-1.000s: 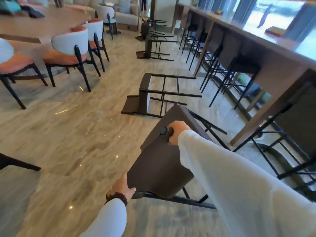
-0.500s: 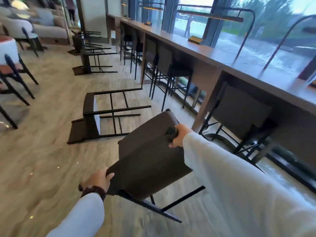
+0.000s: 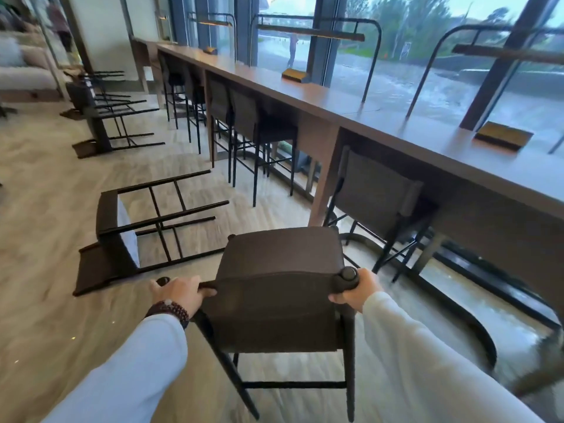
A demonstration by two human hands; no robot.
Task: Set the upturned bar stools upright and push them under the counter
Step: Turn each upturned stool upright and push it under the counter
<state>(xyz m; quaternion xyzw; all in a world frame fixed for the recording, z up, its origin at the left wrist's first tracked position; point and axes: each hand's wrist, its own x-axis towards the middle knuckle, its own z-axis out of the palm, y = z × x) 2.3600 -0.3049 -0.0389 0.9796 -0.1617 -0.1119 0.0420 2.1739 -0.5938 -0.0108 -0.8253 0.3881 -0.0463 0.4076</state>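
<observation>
1. A tipped bar stool (image 3: 122, 239) lies on its side on the floor.
2. The left hand (image 3: 178, 293) grips the held bar stool (image 3: 280, 270) at its backrest's left corner.
3. The right hand (image 3: 355, 290) grips the right corner (both hands equally near).
4. The counter (image 3: 396, 126) lies ahead-right; the upright stool's seat points toward it, not yet under.

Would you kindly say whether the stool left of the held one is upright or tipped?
Tipped: the stool lies on its backrest, its legs pointing sideways.
</observation>
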